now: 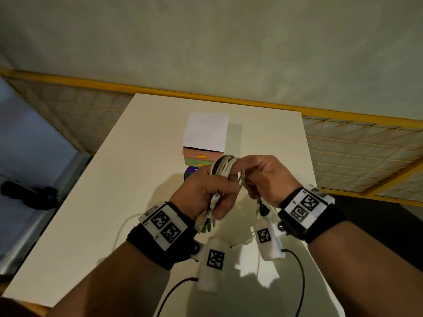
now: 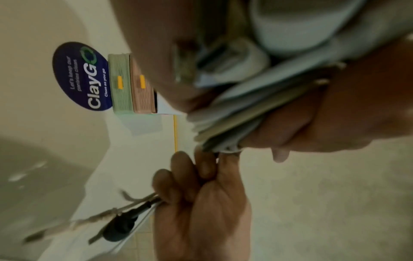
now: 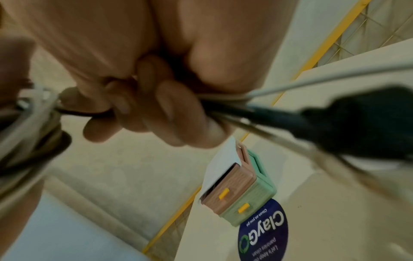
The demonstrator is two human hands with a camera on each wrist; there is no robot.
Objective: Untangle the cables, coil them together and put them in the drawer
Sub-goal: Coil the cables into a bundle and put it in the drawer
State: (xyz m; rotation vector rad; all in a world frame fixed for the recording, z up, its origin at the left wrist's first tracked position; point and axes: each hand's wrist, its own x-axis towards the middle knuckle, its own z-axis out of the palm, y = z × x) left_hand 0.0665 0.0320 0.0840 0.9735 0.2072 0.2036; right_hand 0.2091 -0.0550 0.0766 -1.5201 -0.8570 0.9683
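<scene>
Our left hand [image 1: 203,191] gripping the coil of cables [image 1: 225,167], our right hand [image 1: 267,177] curled round loose cable ends with a black plug [image 1: 264,210] dangling, both above the surface [image 1: 128,179], small drawers [image 1: 202,157] just beyond, top one ajar

Round dark-blue sticker [image 2: 81,76] on the table, below and beyond the two gripping hands, touching the foot of the small drawer unit [image 2: 132,83]: "ClayGO" in big white letters with a green recycling-arrow O, "Clean as you go" beneath, "Let's keep our pantries clean." in fainter print. Square black-and-white coded markers on wristbands [image 1: 166,225]; small characters beside them too blurred to read.
</scene>
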